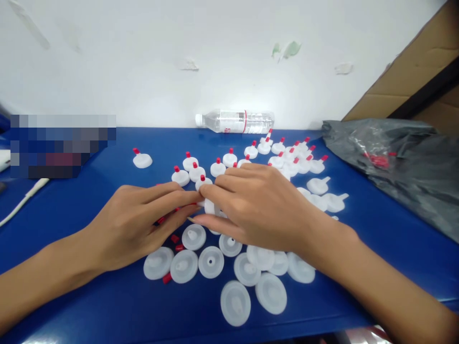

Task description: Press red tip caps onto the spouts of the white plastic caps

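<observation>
Head view: both hands meet at the middle of the frame around a white lid (211,207). The right hand (253,200) has it between thumb and fingers, which are parted only by the lid's width. Thumb and forefinger of the left hand (139,220) come nearly together at the lid's left side; what they pinch there is mostly hidden, so I cannot tell whether they grip a part of it.

Just above the hands, and toward the upper right, stand white lids with red tips (229,157), one of them well apart at the upper left. Below the hands, in the lower middle, translucent lids (211,262) lie spread out, some overlapping, with loose red caps (175,239) near them. More lids with bare spouts (335,202) lie right of the right hand.

Everything rests on a blue table (107,306). A clear bottle (233,121) lies on its side at the upper middle, by the white wall (143,57). At the right, a dark plastic bag (401,177) carries small red pieces (379,160).
</observation>
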The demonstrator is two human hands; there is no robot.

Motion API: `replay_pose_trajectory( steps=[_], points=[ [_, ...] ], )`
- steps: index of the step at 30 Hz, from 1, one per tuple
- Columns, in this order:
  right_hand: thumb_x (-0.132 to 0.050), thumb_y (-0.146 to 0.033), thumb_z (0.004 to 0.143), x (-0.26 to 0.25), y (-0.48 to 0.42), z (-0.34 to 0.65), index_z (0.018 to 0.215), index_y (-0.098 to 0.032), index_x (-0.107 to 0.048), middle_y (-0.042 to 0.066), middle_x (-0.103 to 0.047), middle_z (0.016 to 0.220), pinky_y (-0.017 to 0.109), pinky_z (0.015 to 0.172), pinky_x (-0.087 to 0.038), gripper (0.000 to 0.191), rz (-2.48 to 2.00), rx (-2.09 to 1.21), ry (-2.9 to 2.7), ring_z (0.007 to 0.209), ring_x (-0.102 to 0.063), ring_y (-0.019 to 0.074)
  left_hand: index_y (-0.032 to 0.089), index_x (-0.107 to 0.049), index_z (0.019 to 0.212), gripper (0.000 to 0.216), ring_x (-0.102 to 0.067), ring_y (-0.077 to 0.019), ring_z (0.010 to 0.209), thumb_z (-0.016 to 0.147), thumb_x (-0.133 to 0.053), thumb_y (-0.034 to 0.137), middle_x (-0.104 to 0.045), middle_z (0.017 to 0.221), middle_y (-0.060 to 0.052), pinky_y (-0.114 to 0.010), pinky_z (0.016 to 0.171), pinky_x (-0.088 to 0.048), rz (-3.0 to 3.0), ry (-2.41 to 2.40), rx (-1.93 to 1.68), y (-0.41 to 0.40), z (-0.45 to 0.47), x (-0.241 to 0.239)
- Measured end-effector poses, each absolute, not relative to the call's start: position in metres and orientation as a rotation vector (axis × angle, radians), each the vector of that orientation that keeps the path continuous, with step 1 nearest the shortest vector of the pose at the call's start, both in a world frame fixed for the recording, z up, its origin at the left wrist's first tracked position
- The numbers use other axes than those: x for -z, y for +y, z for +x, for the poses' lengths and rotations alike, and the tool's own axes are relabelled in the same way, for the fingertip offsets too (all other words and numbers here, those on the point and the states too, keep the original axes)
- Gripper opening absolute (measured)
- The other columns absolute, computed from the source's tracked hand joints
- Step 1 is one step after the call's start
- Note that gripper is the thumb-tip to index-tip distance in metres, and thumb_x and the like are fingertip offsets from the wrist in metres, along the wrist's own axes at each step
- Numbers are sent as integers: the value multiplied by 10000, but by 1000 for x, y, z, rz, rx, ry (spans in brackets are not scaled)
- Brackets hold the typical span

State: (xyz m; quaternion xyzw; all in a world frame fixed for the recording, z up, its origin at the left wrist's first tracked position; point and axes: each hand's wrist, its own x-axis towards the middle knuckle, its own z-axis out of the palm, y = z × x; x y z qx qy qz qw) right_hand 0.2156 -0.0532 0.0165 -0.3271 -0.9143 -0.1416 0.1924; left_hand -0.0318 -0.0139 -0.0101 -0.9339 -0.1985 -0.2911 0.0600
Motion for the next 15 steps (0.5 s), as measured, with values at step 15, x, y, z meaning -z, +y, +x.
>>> replay_pose_trajectory(
  steps=[15],
  points=[
    [-621, -447, 1080, -13, -47, 216, 1152, -96, -753, 53, -752, 919, 376, 803, -458, 382, -830, 649, -2372, 856, -672, 220, 285, -742, 1168, 132, -657, -92, 651, 1068, -658, 269, -761, 894, 49, -223, 658, -548, -2774, -875, 1236, -18, -30, 9]
  ],
)
